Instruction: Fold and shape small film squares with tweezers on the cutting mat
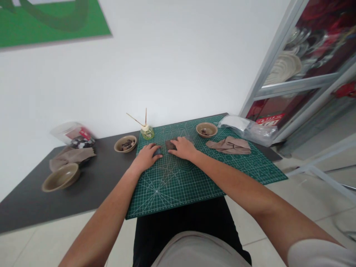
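My left hand [146, 157] rests on the green cutting mat [167, 193], its fingers curled around a small blue-grey piece [158, 151] that is mostly covered. To the right, my right hand [184, 147] has thumb and fingers on a flat dark brown piece [170, 144], whose left part shows. What lies beneath the right palm is hidden. Between the two hands is a narrow strip of bare mat. Beyond the right hand a clear, see-through sheet [189, 137] lies on the mat.
Bowls with dark bits stand left [125, 150] and right [206, 135] of the hands. A glass bottle with sticks [147, 132] stands behind. Brown cloth [232, 145] and plastic wrapping [247, 128] lie right. Another bowl [60, 181], cloth [69, 157] and clear tub [69, 132] are far left.
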`<state>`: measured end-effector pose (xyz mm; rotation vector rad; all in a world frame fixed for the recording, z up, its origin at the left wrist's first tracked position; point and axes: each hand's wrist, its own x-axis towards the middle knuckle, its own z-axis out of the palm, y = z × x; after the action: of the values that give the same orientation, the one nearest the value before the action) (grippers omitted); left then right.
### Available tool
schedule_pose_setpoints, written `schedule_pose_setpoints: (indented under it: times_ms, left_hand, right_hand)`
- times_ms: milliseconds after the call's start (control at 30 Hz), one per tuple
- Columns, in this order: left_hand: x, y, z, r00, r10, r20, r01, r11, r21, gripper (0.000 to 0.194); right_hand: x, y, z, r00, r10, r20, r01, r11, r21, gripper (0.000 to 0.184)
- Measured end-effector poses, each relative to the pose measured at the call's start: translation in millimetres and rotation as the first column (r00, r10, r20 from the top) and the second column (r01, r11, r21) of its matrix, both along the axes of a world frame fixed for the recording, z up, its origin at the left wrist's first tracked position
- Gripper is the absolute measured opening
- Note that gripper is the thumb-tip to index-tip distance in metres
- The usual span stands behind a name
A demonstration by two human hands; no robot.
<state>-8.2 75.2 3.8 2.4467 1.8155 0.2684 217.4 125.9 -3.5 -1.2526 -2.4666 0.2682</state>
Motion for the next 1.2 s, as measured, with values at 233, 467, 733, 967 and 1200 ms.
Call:
schedule_pose_setpoints:
  times_ms: [233, 467, 733, 967, 1200]
  left_hand:
    - [8, -27, -6.9, 0.950, 0.312, -0.011, -0.312, 0.949, -0.039, 0.059]
    - [14, -36, -9.6, 0.956, 0.292, 0.005, -0.291, 0.953, -0.090, 0.054]
    - [10, -31, -9.3, 0.962, 0.258, 0.085, -0.260, 0.965, 0.011, 0.055]
    - [44, -56, 8.3, 0.832, -0.037, 0.553, 0.031, 0.999, 0.019, 0.054]
    - [46, -64, 0.8, 0.685, 0.055, 0.726, -0.075, 0.997, -0.004, 0.015]
  right_hand:
    - [0, -8, -1.7, 0.999, -0.037, 0.028, 0.034, 0.995, 0.096, 0.049]
    - [29, -19, -4.0, 0.953, -0.301, 0.009, 0.300, 0.952, 0.064, 0.052]
    - [30, -13, -11.3, 0.941, -0.273, -0.200, 0.269, 0.962, -0.049, 0.040]
    - [-1, -36, -4.7, 0.919, -0.066, -0.389, -0.013, 0.980, -0.197, 0.049]
    - [-26, -64, 2.3, 0.816, 0.001, -0.579, -0.270, 0.885, -0.379, 0.065]
